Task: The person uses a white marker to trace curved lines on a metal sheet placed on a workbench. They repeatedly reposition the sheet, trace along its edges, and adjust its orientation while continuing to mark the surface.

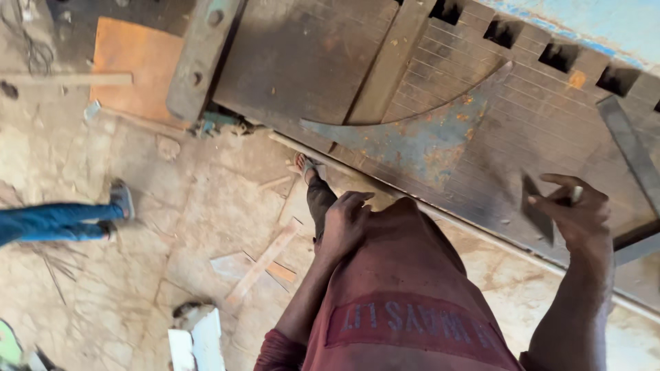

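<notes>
over the bench (pixel 550 130) edge, right side of view: right hand (pixel 577 213) pinches a small dark metal offcut (pixel 537 209), roughly triangular, thumb on top and fingers (pixel 560 182) curled round its upper end. fingers narrow, closed on the piece. offcut hangs just above the ruled steel surface, not resting on it as far as i can tell; long axis runs approx up-down in view, tilted a bit, point toward the body.

left hand (pixel 344 223) is well apart from the offcut, down on the thigh of the reddish shorts (pixel 405 288). fingers loosely bent, holding nothing, only resting on cloth. so right hand is the one at the work; left is nearer the floor (pixel 172 227) side.

from the offcut, the curved blue rusty plate (pixel 419 141) lies up and to the left on the bench, near but not touching. a flat bar (pixel 629 148) lies to the right of the hand, slanting away.

rest: own foot in sandal (pixel 306 165) by the bench base, wood scraps (pixel 265 261) on the floor, another person's leg in jeans (pixel 58 221) at far left, orange board (pixel 134 65) top left.
</notes>
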